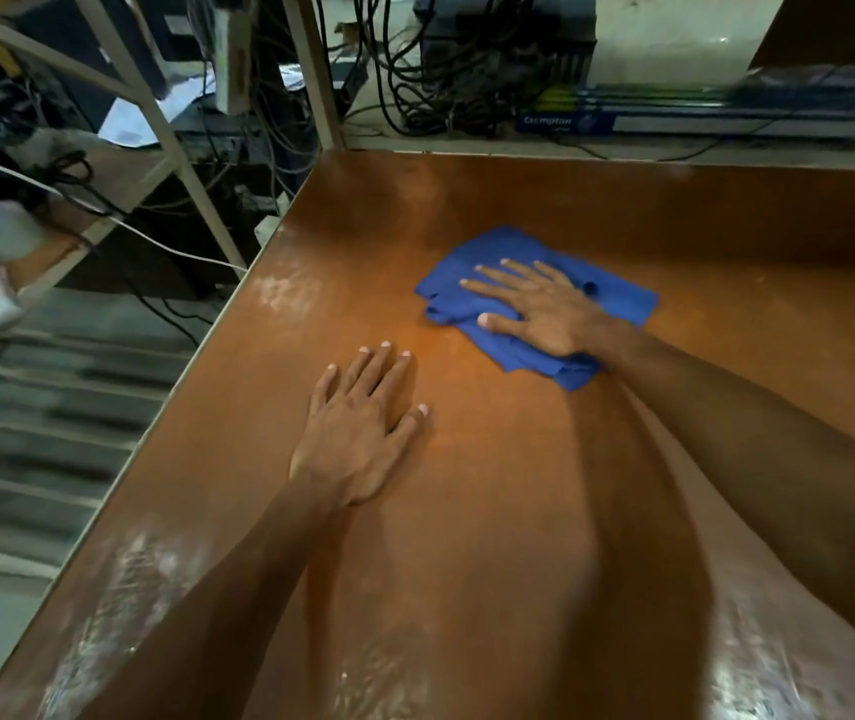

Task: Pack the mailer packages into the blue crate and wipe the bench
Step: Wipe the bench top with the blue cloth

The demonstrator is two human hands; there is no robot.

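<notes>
With no mailer packages or crate in view, packing seems finished; the right hand [544, 317], fingers straight, presses a blue cloth [498, 246] on the far bench [518, 511], the left hand [363, 433] rests flat nearby, and pale smears [285, 293] at the left edge are not yet wiped.

The left hand [363, 433] and right hand [544, 309] are bare, fingernails trimmed short. Behind each hand, a bare forearm runs back out of view.
</notes>
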